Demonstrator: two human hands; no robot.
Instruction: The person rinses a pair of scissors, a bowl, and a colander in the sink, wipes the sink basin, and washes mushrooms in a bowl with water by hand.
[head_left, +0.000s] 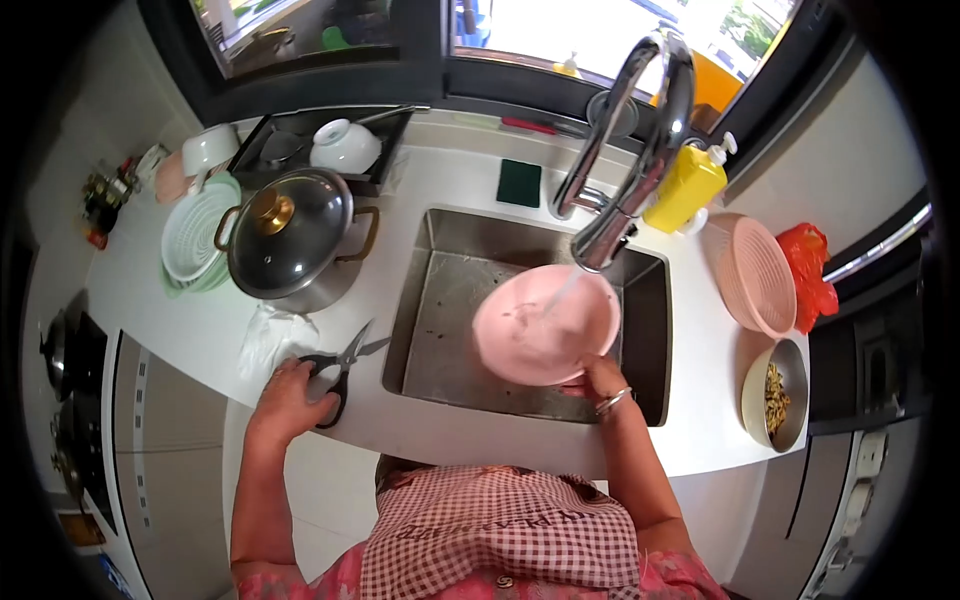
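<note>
Left hand (290, 400) at open scissors (347, 360); cannot tell whether gripping. Right hand (603, 378) pinches pink basin (515, 345) by its near rim, fingers partly hidden.

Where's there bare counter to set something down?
Bare counter lies between the sink and pink basket; another strip separates sink and pot. It's crowded left of the pot, and the scissors take up front-left space.

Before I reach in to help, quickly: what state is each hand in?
Left hand: at the handles of the scissors; whether closed, can't tell.
Right hand: closed on the rim of the pink bowl.
</note>
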